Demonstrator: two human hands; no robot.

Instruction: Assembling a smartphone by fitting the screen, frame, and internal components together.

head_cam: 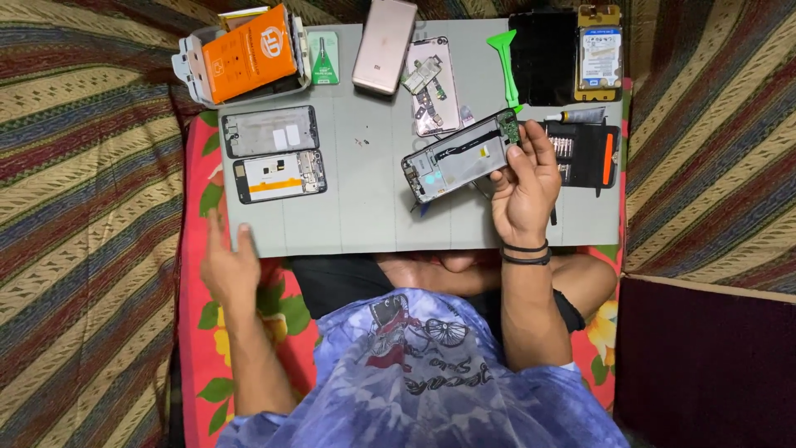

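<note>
My right hand (pixel 524 187) holds an opened phone frame (pixel 458 155) by its right end, tilted above the grey work mat (pixel 365 207); its bare inner plate and a small green circuit board face up. My left hand (pixel 227 264) rests at the mat's near left corner, fingers apart, holding nothing. Two more stripped phone frames (pixel 269 131) (pixel 279 176) lie side by side on the left of the mat, just beyond that hand.
At the far edge lie an orange battery on a tray (pixel 249 55), a green packet (pixel 324 58), a pink phone back (pixel 384 46), another opened phone (pixel 435 87), a green pry tool (pixel 505 62), a black screen (pixel 543 56), a glue tube (pixel 576 116) and a screwdriver bit case (pixel 584 153).
</note>
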